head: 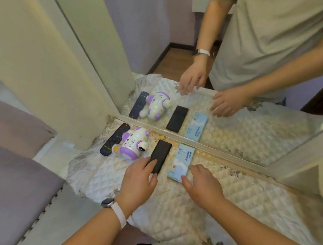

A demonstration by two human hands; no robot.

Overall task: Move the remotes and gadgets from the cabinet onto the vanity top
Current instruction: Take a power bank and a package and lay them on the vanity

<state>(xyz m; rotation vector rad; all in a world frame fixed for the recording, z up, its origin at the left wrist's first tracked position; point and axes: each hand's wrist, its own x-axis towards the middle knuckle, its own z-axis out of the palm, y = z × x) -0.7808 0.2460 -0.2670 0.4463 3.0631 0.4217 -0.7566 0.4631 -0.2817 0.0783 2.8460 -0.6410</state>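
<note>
My left hand lay spread, fingertips on the black gadget; my right hand, also spread, touched the blue box just right of it, on the vanity top.

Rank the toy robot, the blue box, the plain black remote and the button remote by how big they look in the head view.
1. Toy robot
2. Blue box
3. Plain black remote and button remote: too alike to rank; a hand covers part of the plain one.

mirror against lilac walls, quilted cloth, wood floor reflected.
</note>
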